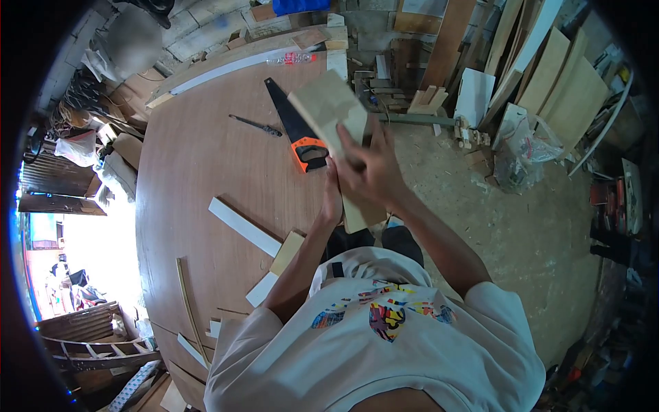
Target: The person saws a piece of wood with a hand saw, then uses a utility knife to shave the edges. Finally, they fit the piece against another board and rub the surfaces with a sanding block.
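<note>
A pale wooden board (pixel 329 103) is held up at a tilt in front of my body, over the table's right edge. My left hand (pixel 332 196) is closed on its left edge, low down. Across its face and right side lies my right hand (pixel 376 168), gripping it with slightly blurred fingers; part of this grip is hidden. Just left of the board, a handsaw (pixel 288 113) with an orange and black handle rests on the table. A thin dark tool (pixel 254 125), perhaps a file or screwdriver, lies left of the saw.
The brown tabletop (pixel 185 158) carries a white-faced wooden strip (pixel 244 226), a thin stick (pixel 189 309) and a plastic bottle (pixel 292 59) at its far end. Planks (pixel 446 41) lean against the back wall. A clear plastic bag (pixel 522 154) of scraps sits on the floor at right.
</note>
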`<state>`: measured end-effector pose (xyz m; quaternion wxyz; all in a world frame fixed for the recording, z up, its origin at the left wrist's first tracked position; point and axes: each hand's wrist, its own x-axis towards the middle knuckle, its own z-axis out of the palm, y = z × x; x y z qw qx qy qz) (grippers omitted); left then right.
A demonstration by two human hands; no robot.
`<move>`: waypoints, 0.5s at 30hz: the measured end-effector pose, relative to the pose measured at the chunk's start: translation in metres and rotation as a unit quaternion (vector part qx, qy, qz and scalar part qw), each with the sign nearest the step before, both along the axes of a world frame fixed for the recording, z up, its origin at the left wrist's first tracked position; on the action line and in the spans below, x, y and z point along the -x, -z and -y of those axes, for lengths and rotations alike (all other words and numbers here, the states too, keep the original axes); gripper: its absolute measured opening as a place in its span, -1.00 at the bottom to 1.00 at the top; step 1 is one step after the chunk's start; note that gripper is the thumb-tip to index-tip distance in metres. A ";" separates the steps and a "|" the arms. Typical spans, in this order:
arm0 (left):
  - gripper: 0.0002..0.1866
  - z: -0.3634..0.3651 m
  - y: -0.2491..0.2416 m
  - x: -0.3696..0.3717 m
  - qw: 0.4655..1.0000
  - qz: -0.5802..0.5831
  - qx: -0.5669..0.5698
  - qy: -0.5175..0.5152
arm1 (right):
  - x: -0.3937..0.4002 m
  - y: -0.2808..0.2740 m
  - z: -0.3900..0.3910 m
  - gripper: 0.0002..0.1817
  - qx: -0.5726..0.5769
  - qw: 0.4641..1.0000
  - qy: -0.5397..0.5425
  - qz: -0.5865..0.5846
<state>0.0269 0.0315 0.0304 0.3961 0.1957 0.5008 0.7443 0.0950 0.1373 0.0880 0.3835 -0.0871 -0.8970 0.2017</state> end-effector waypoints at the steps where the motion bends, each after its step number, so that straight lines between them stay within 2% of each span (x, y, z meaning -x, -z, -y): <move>1: -0.27 0.004 0.008 -0.002 1.000 0.003 0.002 -0.001 | 0.009 0.005 -0.011 -0.44 0.087 0.995 0.032 0.028; 3: -0.27 0.005 0.025 0.009 0.999 0.025 -0.019 0.040 | 0.022 0.003 -0.032 -0.44 0.241 0.966 0.068 0.058; 4: -0.27 0.005 0.029 0.014 0.997 0.035 -0.027 0.064 | 0.020 0.001 -0.031 -0.44 0.243 0.966 0.071 0.051; 6: -0.28 0.005 0.026 0.014 0.997 0.042 -0.034 0.059 | 0.008 -0.002 -0.016 -0.44 0.177 0.980 0.092 0.008; 7: -0.28 0.004 0.019 0.011 0.993 0.094 -0.052 0.057 | 0.001 -0.006 -0.006 -0.45 0.171 0.985 0.029 -0.002; 8: -0.28 0.004 0.016 0.009 0.985 0.145 -0.071 0.056 | -0.002 -0.005 0.000 -0.45 0.172 0.985 0.031 -0.004; 9: -0.27 0.006 0.015 0.012 0.993 -0.085 -0.040 0.067 | -0.003 -0.004 0.002 -0.44 0.094 0.995 0.020 -0.012; 10: -0.27 0.003 0.017 0.011 0.993 -0.086 -0.041 0.070 | -0.003 -0.002 0.003 -0.43 0.017 1.000 0.010 -0.017; 12: -0.27 0.001 0.017 -0.002 0.999 0.040 -0.002 0.023 | 0.005 0.021 -0.024 -0.42 0.000 0.999 0.045 -0.007; 13: -0.28 0.003 0.023 0.004 0.998 -0.038 -0.008 0.055 | 0.011 0.026 -0.040 -0.43 0.109 0.990 0.087 0.026; 14: -0.28 0.003 0.034 0.006 0.997 -0.042 -0.007 0.057 | 0.013 0.032 -0.050 -0.44 0.219 0.966 0.128 0.057; 15: -0.28 0.002 0.046 0.007 0.998 0.014 -0.029 0.045 | 0.008 0.021 -0.045 -0.43 0.219 0.964 0.140 0.050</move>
